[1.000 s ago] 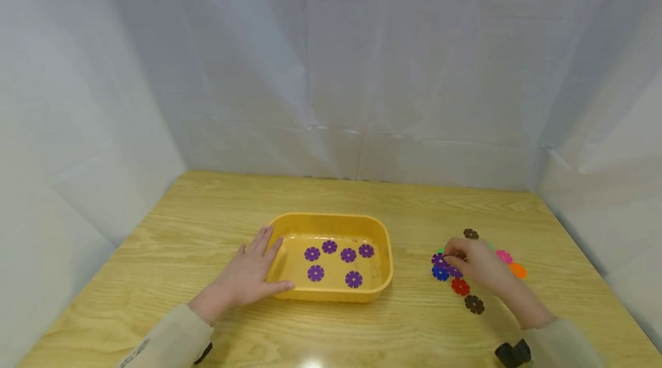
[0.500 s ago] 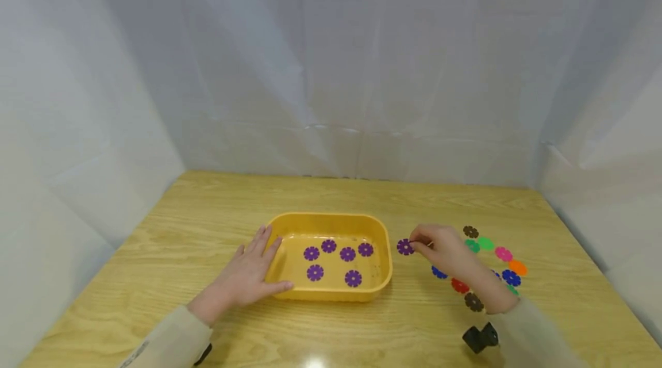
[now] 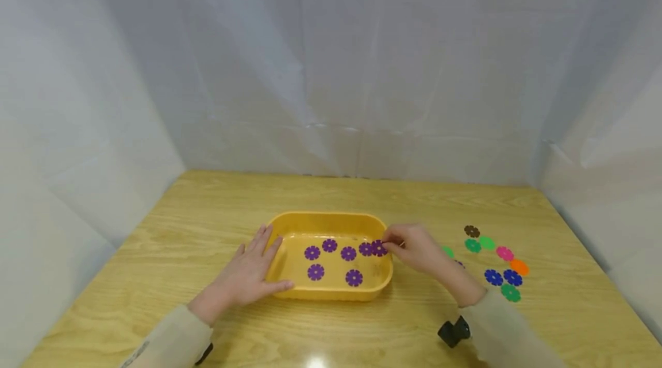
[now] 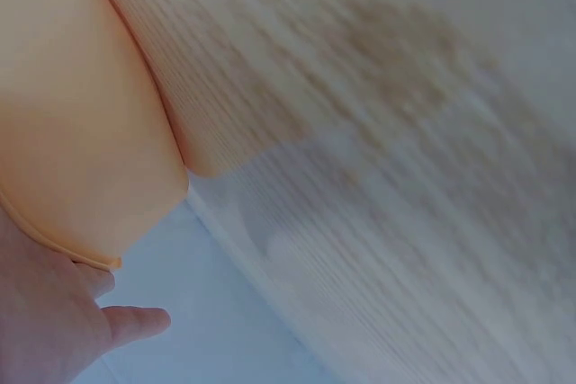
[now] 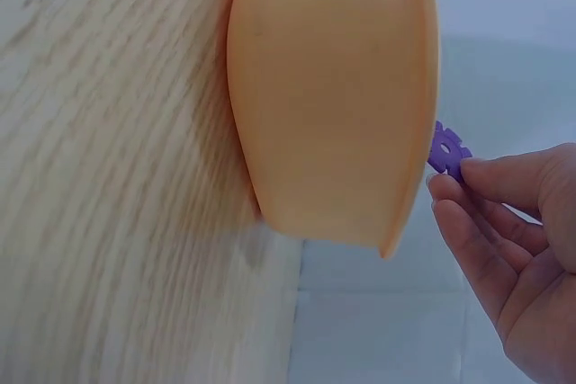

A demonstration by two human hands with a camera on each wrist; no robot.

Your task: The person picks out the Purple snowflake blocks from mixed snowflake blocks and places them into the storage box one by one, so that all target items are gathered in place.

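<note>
A: Head view, what differs?
B: The right hand (image 3: 416, 248), earlier beside the yellow tray (image 3: 331, 219), now pinches the purple disc (image 3: 378, 248) over its right rim. The left hand (image 3: 248, 276) stays flat against the tray's left wall.
A: Wrist views?
B: Left: straight fingers (image 4: 135, 321) below the tray. Right: fingertips (image 5: 450, 188) pinching the disc beside the rim.

tub top open, my way in from above | tub's right rim (image 3: 389, 261) under my right hand (image 3: 414, 248) | left hand (image 3: 251, 273) blocks left wall | discs (image 3: 493, 261) crowd right tabletop
</note>
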